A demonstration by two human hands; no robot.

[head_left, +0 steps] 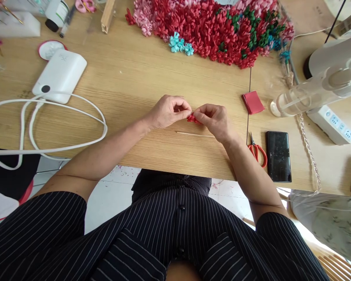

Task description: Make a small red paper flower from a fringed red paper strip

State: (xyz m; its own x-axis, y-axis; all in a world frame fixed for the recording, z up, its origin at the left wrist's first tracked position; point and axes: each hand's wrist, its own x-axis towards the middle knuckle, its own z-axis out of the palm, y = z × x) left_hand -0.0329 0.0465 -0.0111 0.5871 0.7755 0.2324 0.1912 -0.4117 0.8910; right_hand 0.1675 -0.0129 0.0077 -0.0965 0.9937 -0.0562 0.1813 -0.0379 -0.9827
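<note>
The left hand [167, 112] and right hand [213, 121] are close together, their fingertips clamped on a small curled piece of red paper [192, 119] just beyond a thin wooden stick [195, 134].

The desk [128, 78] is pale wood with a smooth satin finish, and the stick [195, 134] lying on it is bare wood. The red curl [193, 119] and red square [253, 102] are matt paper, the scissors [256, 153] have glossy red plastic handles and metal blades, and the phone [278, 156] is glossy glass. The shirt [181, 218] is matt striped cloth.
</note>
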